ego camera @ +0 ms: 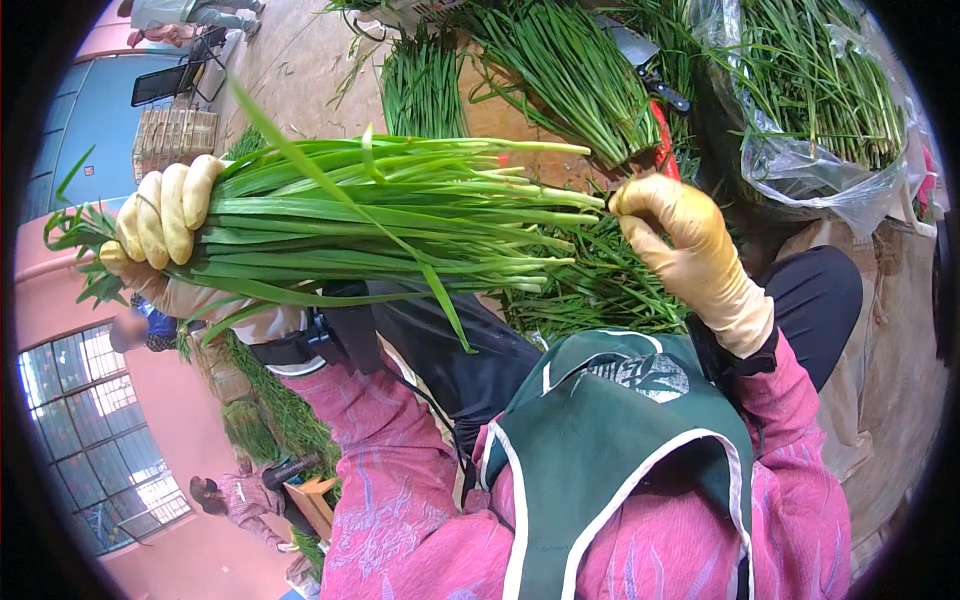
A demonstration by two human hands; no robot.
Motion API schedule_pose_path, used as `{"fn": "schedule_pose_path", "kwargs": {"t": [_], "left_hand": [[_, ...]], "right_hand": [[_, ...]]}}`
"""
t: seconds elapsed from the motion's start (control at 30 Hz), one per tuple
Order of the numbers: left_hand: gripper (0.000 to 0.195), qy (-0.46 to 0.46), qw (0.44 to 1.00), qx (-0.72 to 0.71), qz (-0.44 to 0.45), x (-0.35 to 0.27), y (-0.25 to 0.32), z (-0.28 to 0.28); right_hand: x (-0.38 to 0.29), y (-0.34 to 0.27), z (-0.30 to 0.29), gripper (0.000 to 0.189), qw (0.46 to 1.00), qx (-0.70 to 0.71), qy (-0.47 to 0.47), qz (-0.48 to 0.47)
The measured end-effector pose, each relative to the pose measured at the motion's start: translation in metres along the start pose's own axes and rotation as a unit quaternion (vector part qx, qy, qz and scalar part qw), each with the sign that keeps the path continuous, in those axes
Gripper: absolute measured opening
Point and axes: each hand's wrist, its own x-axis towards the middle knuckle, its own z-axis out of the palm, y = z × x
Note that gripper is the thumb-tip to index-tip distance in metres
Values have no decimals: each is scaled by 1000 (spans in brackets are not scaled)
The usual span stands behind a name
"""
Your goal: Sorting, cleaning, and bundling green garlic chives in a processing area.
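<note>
My left hand (166,217), in a cream rubber glove, grips a bunch of long flat green leaves with pale stalks, like garlic chives (375,217), around its leafy end. The bunch lies level across the view, stalks pointing right. One loose leaf crosses over it. My right hand (675,232), in a matching glove stained yellow, is at the stalk ends. Its thumb and forefinger are pinched together at the tip of one stalk; whether they hold that stalk is partly hidden.
Beyond lie a neat bunch of chives (424,86), a larger heap (570,82), a knife with a dark handle (666,91) and a clear plastic bag of greens (817,165). Loose trimmings (600,277) lie below the stalks. Other people work at the left.
</note>
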Motion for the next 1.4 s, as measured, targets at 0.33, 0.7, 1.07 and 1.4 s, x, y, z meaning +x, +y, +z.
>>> {"fn": "schedule_pose_path", "kwargs": {"t": [0.33, 0.7, 1.07, 1.4], "left_hand": [[41, 27, 997, -48, -56, 7, -32, 20], [41, -99, 990, -57, -85, 8, -28, -9], [28, -166, 985, -36, -35, 8, -14, -24], [35, -78, 996, -15, -35, -3, -4, -10]], "right_hand": [[26, -27, 14, 22, 962, -227, -44, -148], [14, -25, -13, 22, 961, -177, -146, -153], [-60, 50, -4, 6, 910, -271, -309, 51], [-3, -11, -4, 17, 991, -98, -76, -45]]}}
